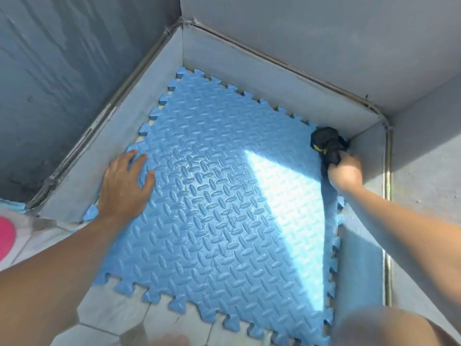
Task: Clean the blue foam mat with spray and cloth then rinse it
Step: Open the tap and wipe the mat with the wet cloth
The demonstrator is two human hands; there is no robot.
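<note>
From the head camera, the blue foam mat (224, 196) lies flat on the floor inside a low grey walled corner (249, 68), its jigsaw edges close against the walls on the far sides and its near edge reaching onto pale hexagonal floor tiles (112, 310). A bright patch of sunlight crosses the right half of the mat. The left hand (124, 178) is spread open, palm down, pressing on the mat's left edge and holding nothing. The right hand (345, 171) is closed around a dark bunched cloth (326, 143), which sits on the mat's far right corner, touching the wall there. A yellow mark shows on the cloth, though what it is cannot be made out. A pink shape (6, 236) sits at the left edge of the view.
</note>
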